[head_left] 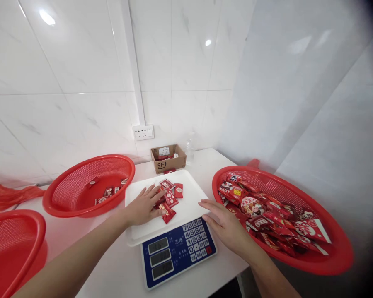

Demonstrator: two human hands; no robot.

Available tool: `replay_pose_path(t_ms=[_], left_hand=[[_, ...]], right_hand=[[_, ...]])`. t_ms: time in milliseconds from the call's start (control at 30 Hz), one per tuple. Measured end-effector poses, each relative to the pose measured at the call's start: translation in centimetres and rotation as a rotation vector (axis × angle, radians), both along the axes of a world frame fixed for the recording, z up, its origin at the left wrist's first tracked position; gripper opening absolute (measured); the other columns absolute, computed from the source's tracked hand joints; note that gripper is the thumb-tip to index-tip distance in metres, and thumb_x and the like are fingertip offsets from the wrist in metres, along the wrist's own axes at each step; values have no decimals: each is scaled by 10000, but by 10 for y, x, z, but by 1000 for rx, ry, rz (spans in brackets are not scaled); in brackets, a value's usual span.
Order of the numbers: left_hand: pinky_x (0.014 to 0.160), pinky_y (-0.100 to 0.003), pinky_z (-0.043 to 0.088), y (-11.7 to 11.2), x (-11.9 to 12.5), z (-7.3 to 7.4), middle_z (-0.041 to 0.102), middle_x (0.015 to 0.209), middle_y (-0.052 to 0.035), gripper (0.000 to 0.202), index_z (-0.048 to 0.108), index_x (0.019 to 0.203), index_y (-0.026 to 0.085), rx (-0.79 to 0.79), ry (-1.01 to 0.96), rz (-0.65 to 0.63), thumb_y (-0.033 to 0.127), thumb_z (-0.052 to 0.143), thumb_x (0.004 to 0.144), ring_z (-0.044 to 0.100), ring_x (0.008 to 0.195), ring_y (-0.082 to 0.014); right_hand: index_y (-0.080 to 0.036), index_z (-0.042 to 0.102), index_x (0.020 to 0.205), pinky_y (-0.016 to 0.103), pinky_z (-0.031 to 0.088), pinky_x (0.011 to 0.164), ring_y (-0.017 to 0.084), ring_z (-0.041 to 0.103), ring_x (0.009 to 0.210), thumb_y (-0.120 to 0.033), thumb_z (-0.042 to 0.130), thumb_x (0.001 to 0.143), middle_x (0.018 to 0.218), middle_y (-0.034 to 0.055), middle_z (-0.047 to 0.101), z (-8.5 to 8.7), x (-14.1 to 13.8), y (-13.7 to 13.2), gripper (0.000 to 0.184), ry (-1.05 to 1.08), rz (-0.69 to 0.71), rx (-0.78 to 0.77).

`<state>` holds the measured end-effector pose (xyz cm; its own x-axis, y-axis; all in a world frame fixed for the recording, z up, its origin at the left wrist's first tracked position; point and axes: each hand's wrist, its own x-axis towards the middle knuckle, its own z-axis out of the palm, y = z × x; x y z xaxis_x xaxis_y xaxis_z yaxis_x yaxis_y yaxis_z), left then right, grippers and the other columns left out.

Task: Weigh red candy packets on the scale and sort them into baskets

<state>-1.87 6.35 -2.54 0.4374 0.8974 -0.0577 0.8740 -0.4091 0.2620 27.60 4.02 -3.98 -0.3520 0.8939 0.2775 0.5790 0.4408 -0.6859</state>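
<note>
My left hand (146,205) lies spread over the white weighing tray (186,223), its fingers on a small pile of red candy packets (170,198). The hand covers part of the pile, so I cannot tell whether a packet is under the palm. At the tray's right edge is my right hand (222,221), fingers stretched out and holding nothing, just beside the scale's keypad (195,240). The blue scale panel (161,258) faces me; its display digits are too dim to read surely.
On the right, a red basket (338,252) holds many red snack packets (267,215). Another red basket (65,207) at left has several packets; a third basket (34,231) is nearer. Behind the tray stand a cardboard box (169,165) and a clear plastic bottle (190,151).
</note>
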Motion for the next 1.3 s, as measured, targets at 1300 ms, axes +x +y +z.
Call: replay_pose_path(t_ms=[1300], left_hand=[[1012,-613,232,-149,-214,9,472,1378,79,625,455,1277,380,477,283,517,111,111,831,289,1339,-287]], right_hand=[[-212,597,1140,492,445,971,284,547,1148,-492,474,817,1224,106,604,-30,51,13,444,-111,-174,65]])
